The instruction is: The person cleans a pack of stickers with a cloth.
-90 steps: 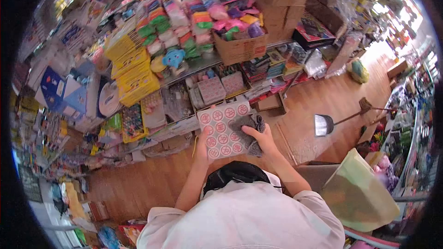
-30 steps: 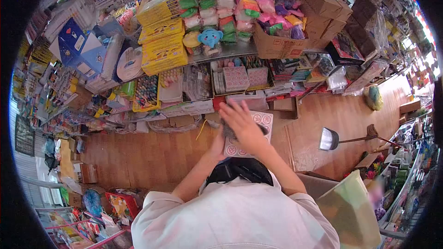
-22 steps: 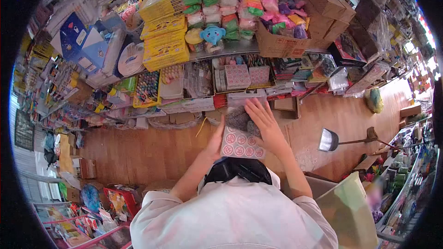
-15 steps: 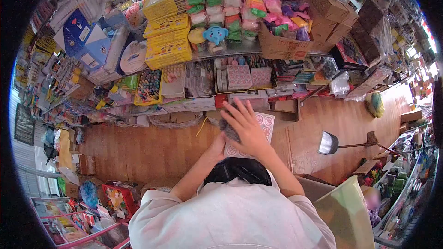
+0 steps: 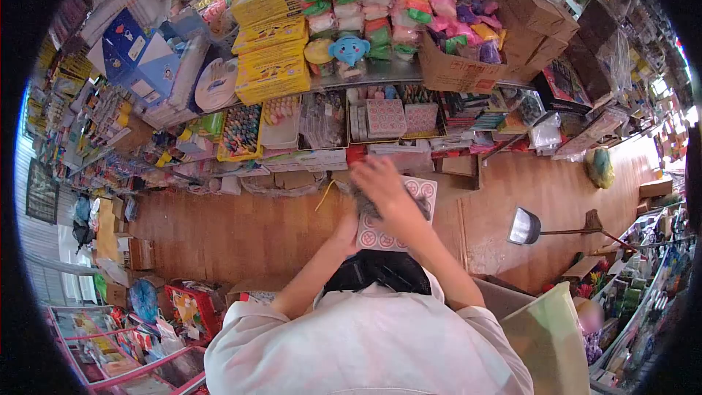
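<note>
A flat white box with red circle patterns (image 5: 373, 239) is held in front of my body. My left hand (image 5: 346, 232) grips its left side, with part of the fingers hidden beneath the box. Over the top face lies my right hand (image 5: 390, 196), blurred by motion, pressing a dark grey cloth (image 5: 363, 206) against the box. The cloth shows on both sides of the hand and covers some of the circles.
Ahead, a shelf holds yellow boxes (image 5: 272, 66), bagged coloured clay (image 5: 380, 29), a carton (image 5: 461, 72) and a similar circle-patterned box (image 5: 385, 117). A long-handled dustpan (image 5: 523, 227) lies on the wooden floor (image 5: 219, 234) to the right. Behind it sits a green bag (image 5: 599, 170).
My right hand has shifted slightly across the box, and the cloth now shows on the hand's right side too. My left hand keeps its hold. The view has moved slightly.
</note>
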`<state>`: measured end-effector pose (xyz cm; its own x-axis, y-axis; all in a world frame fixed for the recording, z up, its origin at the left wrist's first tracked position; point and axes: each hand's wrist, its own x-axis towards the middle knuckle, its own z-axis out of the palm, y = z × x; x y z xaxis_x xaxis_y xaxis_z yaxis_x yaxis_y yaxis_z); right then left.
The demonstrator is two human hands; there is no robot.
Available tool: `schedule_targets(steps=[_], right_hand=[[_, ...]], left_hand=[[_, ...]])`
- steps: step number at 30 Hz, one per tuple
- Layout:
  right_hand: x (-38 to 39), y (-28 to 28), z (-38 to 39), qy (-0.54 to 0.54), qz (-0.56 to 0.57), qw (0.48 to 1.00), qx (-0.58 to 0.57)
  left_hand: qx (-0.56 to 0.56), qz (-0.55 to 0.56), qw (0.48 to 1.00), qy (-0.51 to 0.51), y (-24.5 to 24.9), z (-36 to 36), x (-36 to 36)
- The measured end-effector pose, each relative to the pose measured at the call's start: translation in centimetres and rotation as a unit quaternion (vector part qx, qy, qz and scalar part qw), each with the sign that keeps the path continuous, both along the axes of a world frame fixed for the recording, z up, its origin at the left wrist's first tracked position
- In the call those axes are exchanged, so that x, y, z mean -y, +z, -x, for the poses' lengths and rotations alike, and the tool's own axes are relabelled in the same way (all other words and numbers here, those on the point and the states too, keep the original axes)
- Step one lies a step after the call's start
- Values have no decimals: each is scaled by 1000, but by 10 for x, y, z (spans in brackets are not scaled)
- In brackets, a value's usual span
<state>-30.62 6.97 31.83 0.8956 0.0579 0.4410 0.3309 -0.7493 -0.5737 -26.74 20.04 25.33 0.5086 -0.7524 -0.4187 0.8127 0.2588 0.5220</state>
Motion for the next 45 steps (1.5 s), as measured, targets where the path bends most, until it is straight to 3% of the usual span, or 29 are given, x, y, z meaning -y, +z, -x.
schedule_targets(steps=[1,2,3,5,7,9,13,15,17,18,20,21,23,26,31,33,36,39,41,43,45], right_hand=[[-10,-4,-3,33,43,999,9],[-15,-6,-4,64,86,994,19],[-14,-4,0,58,85,994,23],[-2,2,13,96,65,993,-7],[18,-6,23,89,27,996,19],[32,-8,33,-9,21,1000,-12],[12,-9,17,-55,-12,998,-16],[-7,-3,7,-49,-26,998,-1],[-23,0,1,31,10,999,-6],[-29,-4,3,36,65,997,-2],[-30,0,15,24,58,998,0],[-25,1,22,16,52,999,-1],[-4,0,34,10,77,997,-6],[25,-3,38,-25,4,999,-42],[11,1,2,-31,19,999,-24],[-2,3,-2,-14,33,999,-22],[-21,-4,11,44,28,999,5],[-4,-7,35,28,64,997,-19],[19,-17,40,7,46,999,-23],[40,-14,31,-87,56,994,-34],[42,-8,14,-88,40,995,-24]], left_hand=[[20,-32,999,19,-8,5,-1],[-10,56,998,10,-20,4,-2],[-6,55,998,5,-32,2,-5],[-6,13,998,58,-5,0,-8],[-6,62,998,24,10,-12,-11],[-11,112,994,-9,17,-17,-10],[-13,65,997,-35,12,-16,0],[38,-24,999,-9,2,-6,3],[50,4,999,-17,1,2,-1],[57,24,998,17,-1,5,-1],[71,65,992,86,1,7,0],[71,66,992,84,1,0,0],[-29,76,996,28,11,-19,0],[-1,101,995,5,9,-23,-1],[-11,14,999,-31,8,-12,8],[-18,-3,1000,-22,2,-2,4],[70,37,993,91,6,7,-3],[-24,92,995,2,13,-16,-6],[-12,107,994,17,11,-16,0],[-13,80,996,-38,15,-11,0],[-10,44,998,-40,9,-3,5]])
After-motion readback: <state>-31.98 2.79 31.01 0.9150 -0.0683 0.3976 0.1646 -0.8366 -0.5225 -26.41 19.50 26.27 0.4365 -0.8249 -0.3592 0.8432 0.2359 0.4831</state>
